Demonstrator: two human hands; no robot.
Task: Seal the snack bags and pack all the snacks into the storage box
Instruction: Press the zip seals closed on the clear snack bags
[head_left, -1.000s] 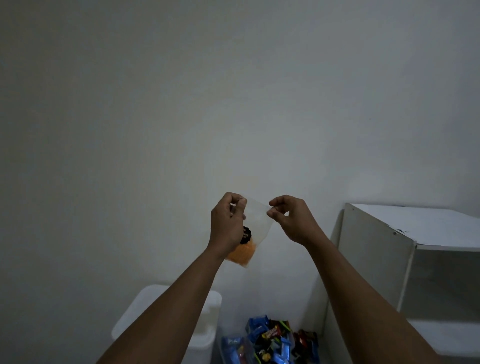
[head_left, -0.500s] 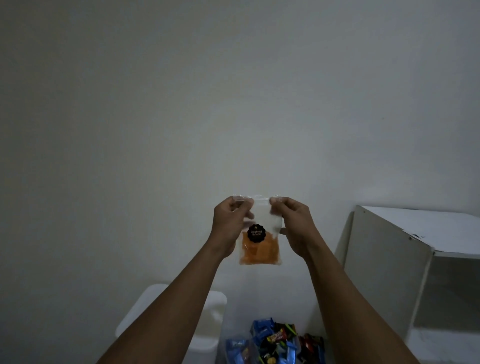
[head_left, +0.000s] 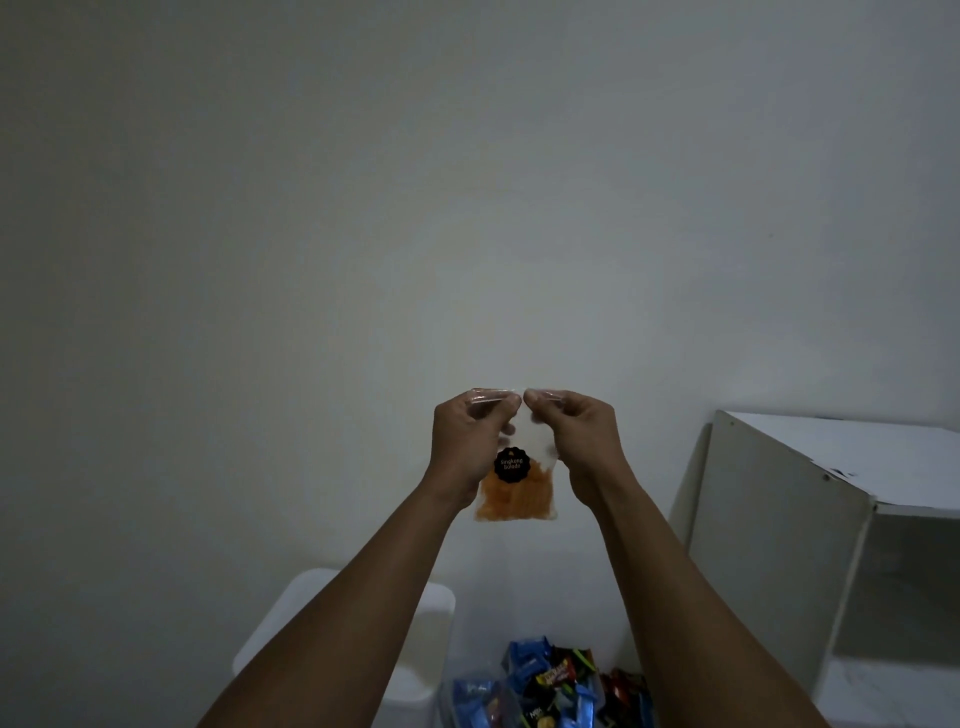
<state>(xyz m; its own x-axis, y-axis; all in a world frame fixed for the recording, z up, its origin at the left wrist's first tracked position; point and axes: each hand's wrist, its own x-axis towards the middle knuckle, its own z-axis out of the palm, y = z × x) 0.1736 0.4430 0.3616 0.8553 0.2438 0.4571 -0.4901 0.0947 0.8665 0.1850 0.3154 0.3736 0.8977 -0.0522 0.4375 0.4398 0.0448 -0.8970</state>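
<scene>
Left hand (head_left: 470, 441) and right hand (head_left: 576, 441) pinch the clear snack bag's (head_left: 519, 493) top edge (fingertips nearly touching), the orange chips hanging below

Clear snack bag (head_left: 519, 486), upright, orange chips below black round label (head_left: 511, 464)

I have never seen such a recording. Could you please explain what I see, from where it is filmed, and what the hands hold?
No machine: a person wears one camera on the head, so you look along both bare arms. The left hand and right hand pinch the top edge of a small clear snack bag of orange snacks with a round black label. Below are a pile of wrapped snacks and a white container; at right, a white cabinet.
</scene>
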